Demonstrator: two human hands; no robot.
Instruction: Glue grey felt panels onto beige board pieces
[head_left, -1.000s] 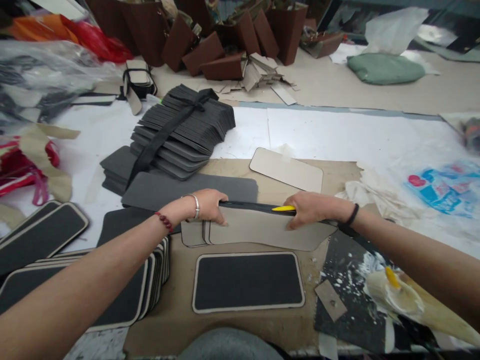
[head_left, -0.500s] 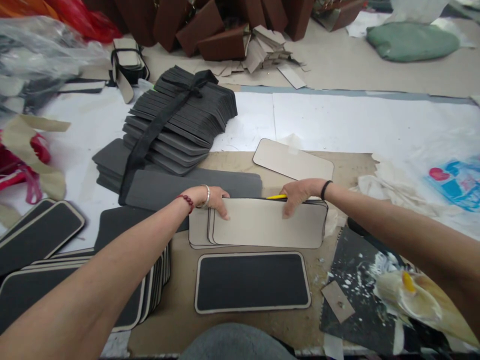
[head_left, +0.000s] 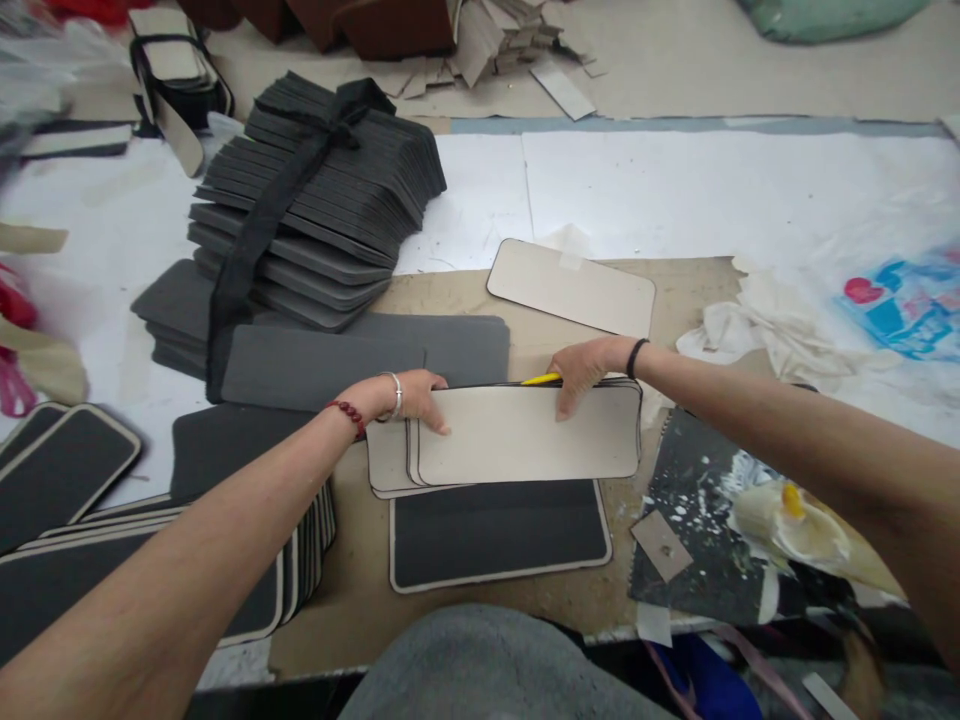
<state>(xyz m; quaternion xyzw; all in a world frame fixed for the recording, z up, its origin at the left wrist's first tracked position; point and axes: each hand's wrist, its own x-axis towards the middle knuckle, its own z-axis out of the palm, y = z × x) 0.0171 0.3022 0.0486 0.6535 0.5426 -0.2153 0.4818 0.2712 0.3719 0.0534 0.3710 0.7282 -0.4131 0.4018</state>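
My left hand (head_left: pixel 420 396), with a bracelet and a bangle at the wrist, grips the upper left edge of a small stack of cream rounded panels (head_left: pixel 525 445), thumb on top. At the stack's upper right edge my right hand (head_left: pixel 583 370) is closed too, thumb over the face. A thin yellow stick-like tool (head_left: pixel 540 379) pokes out from under its fingers; its other end is hidden. Below the stack, partly covered by it, lies a black panel with a cream border (head_left: pixel 499 535). Another cream panel with a dark edge (head_left: pixel 574 285) lies beyond my right hand.
A tied bundle of dark grey sheets (head_left: pixel 315 200) sits at back left, with loose grey sheets (head_left: pixel 360 360) before it. Bordered black panels (head_left: pixel 150 580) are piled at left. At right are a white-spotted black board (head_left: pixel 697 500) and a blue-printed plastic bag (head_left: pixel 911 305).
Both hands have brought the cream stack nearer to me, so it now overlaps the far edge of the bordered black panel. The camera view has tilted down.
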